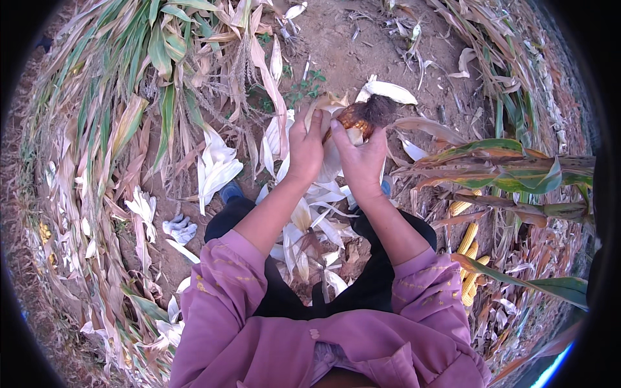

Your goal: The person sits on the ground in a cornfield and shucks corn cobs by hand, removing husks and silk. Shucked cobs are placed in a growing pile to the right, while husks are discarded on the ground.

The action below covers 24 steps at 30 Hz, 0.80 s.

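At twelve o'clock, left hand (306, 150) and right hand (359, 160) clamp an orange, dark-silked corn ear (351, 119). Its tip points past two o'clock, right hand nearer.

Crumpled pale glove (180, 228) just lying on the dirt (369, 48) around 9 o'clock, lol. From where I'm standing there's a big messy heap of stalks (165, 45) at 10 to 11, some small green weeds (309, 84) near 12, and a leafy stalk (517, 169) poking in from 3.

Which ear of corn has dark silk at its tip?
The ear in the right hand: dark silk tops it; the yellow ears on the ground show none.
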Motion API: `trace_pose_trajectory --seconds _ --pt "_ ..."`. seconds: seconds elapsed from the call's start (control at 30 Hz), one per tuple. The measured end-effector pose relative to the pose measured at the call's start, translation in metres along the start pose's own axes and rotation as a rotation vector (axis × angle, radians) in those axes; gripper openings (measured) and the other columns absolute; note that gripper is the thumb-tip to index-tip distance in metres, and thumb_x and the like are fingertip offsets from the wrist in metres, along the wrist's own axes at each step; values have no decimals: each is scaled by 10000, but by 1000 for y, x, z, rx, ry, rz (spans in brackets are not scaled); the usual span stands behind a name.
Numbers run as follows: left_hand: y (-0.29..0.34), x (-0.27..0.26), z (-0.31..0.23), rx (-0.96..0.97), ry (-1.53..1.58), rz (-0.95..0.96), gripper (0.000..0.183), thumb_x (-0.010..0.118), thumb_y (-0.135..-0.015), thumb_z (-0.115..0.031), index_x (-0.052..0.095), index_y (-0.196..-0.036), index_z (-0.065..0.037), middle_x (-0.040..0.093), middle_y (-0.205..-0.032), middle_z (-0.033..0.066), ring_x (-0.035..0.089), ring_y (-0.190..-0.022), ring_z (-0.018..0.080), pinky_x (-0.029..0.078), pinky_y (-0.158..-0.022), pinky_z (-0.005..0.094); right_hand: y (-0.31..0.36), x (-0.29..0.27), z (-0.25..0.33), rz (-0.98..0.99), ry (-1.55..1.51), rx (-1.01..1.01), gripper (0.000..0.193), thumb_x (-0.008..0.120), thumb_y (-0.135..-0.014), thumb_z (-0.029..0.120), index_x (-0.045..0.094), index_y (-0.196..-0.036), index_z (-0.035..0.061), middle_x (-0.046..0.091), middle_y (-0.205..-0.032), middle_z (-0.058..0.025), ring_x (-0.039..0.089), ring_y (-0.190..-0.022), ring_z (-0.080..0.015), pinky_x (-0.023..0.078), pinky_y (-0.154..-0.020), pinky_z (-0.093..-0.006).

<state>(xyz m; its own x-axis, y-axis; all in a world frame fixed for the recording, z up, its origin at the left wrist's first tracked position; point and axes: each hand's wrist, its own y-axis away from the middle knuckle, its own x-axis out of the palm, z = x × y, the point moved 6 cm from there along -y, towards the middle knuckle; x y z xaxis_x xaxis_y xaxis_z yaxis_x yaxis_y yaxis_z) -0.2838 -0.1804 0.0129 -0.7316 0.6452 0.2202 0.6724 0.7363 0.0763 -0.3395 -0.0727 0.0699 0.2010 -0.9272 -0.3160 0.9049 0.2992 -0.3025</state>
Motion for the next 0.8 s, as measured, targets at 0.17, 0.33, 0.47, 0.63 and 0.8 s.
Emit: trace_pose_trajectory --seconds 0.17,0.33,0.47,0.63,0.8 --pt "2 -1 9 -60 81 9 378 458 -978 -222 497 -1227 61 599 -1120 155 563 -1015 210 408 -918 313 -2 1 14 67 361 -147 339 752 -697 117 577 -964 2 593 -861 -109 582 -764 -263 462 -743 -365" --pt "5 3 6 -221 452 -33 235 461 -946 -133 548 -1102 20 602 -1005 92 564 -906 148 450 -822 290 5 4 27 192 226 -188 388 762 -666 222 595 -944 11 554 -1001 -162 531 -955 -342 437 -817 -408" --pt "-5 -6 23 -210 477 -40 226 471 -949 -152 540 -1088 11 588 -979 79 558 -881 141 456 -794 288 9 5 30 222 97 -295 372 752 -684 210 612 -974 23 586 -996 -147 581 -974 -322 461 -818 -381" --pt "2 1 18 -183 326 -96 320 473 -975 -174 461 -1227 23 586 -1054 99 565 -954 159 461 -842 299 -4 7 7 304 -127 81 203 720 -759 138 620 -865 -2 645 -783 -88 613 -701 -182 484 -681 -301" --pt "-7 0 8 -251 290 13 227 433 -969 -99 515 -1146 17 584 -1027 91 562 -922 156 457 -832 316 -7 -5 21 200 -188 26 139 691 -771 88 617 -830 -14 641 -774 -71 585 -693 -133 475 -680 -283"
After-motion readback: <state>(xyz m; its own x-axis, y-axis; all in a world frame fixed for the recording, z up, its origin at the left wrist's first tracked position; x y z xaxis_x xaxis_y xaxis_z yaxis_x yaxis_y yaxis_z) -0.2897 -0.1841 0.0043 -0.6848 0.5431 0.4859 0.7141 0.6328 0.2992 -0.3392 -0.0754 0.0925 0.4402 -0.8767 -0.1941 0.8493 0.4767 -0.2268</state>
